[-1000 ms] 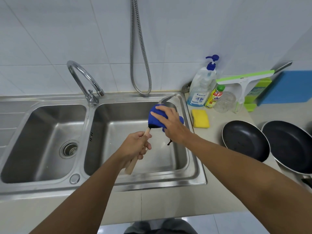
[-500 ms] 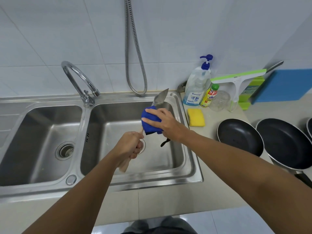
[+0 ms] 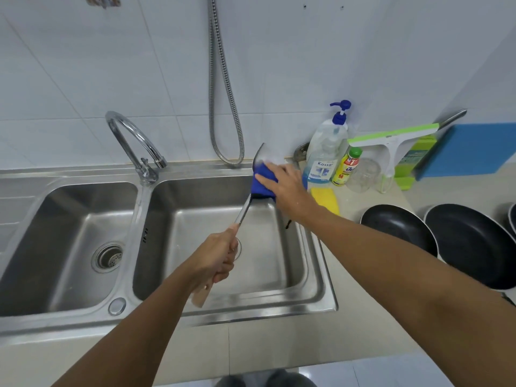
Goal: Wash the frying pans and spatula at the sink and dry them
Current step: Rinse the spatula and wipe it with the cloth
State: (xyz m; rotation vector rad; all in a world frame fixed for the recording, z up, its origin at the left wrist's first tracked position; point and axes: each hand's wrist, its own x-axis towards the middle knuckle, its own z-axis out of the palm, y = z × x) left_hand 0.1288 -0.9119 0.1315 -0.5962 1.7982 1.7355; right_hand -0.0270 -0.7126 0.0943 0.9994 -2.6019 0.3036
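Observation:
My left hand [image 3: 216,256] grips the wooden handle of a metal spatula [image 3: 243,212] held over the right basin of the steel sink [image 3: 321,280]. Its blade points up and away, toward the wall. My right hand [image 3: 287,188] holds a blue cloth [image 3: 261,184] wrapped around the blade, which is partly hidden by it. Two black frying pans stand on the counter to the right, a smaller pan [image 3: 399,227] and a larger pan [image 3: 472,244]. The rim of a third pan [image 3: 512,219] shows at the frame's right edge.
A curved tap [image 3: 134,143] stands between the basins and a metal shower hose [image 3: 223,107] hangs on the wall. Beside the sink are a soap pump bottle [image 3: 326,152], a small yellow bottle [image 3: 347,166], a yellow sponge [image 3: 325,199], a green squeegee [image 3: 391,141] and a blue board [image 3: 474,149].
The spatula has been pushed farther away and tilted up, so more of its metal neck shows. My right hand slid the blue cloth up along the blade. The camera view shifted a little.

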